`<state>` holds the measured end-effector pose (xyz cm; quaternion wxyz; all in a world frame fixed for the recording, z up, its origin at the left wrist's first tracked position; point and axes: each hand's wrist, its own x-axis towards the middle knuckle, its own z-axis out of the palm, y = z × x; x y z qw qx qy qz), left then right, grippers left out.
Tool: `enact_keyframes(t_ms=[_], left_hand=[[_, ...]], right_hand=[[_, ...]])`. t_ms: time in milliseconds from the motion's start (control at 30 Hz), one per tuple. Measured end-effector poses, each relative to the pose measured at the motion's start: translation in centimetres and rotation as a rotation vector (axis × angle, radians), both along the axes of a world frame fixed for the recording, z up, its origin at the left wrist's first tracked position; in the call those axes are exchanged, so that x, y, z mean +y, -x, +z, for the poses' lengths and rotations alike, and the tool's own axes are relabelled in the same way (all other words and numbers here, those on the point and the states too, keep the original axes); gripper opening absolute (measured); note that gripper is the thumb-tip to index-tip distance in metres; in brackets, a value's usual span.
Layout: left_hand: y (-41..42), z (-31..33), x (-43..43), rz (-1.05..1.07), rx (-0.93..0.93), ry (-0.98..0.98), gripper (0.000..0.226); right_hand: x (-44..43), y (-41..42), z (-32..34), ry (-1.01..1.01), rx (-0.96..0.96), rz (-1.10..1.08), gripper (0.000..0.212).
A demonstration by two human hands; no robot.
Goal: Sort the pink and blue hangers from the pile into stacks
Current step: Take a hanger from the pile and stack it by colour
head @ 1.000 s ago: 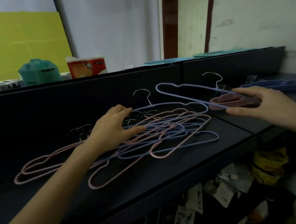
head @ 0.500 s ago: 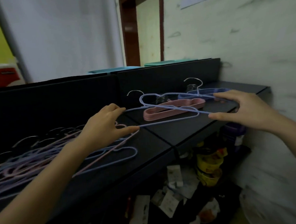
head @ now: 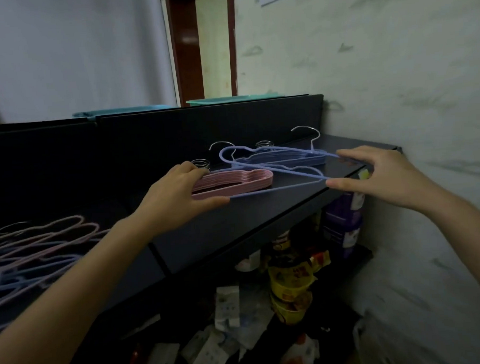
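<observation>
- Black shelf top (head: 263,219) is running along a pale wall (head: 394,76).
- Mixed pile (head: 28,248) is lying well left of the left fingers.
- Pink stack (head: 233,182) is sitting under the left fingertips, and the blue stack (head: 282,159) is lying just beyond it.
- Left hand (head: 175,196) and right hand (head: 380,177) are each pinching an end of the blue hanger (head: 275,189), thumb against fingers, above both stacks.

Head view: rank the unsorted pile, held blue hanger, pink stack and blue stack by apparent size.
1. Unsorted pile, though nearest and cut off at the frame edge.
2. Held blue hanger.
3. Pink stack and blue stack: alike; the blue one lies farther, so unranked.
</observation>
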<state>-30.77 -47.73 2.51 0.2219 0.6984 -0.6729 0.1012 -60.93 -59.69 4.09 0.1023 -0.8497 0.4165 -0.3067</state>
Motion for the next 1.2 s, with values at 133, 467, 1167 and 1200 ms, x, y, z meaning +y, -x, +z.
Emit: enact_keyframes(t_ms=[133, 467, 1167, 1200], left_hand=[[1.3, -0.4, -5.0, -0.032, 0.016, 0.001, 0.077], [1.0, -0.4, -18.3, -0.03, 0.034, -0.041, 0.077], [-0.4, -2.5, -29.4, -0.009, 0.15, -0.173, 0.077], [-0.4, -2.5, -29.6, -0.003, 0.155, -0.174, 0.076]], right_hand=[[-3.5, 0.8, -0.1, -0.012, -0.04, 0.012, 0.094], [-15.5, 0.6, -0.4, -0.091, -0.059, 0.0, 0.1], [-29.3, -0.2, 0.4, -0.129, -0.065, 0.134, 0.094], [-29.7, -0.2, 0.5, -0.136, -0.067, 0.146, 0.096]])
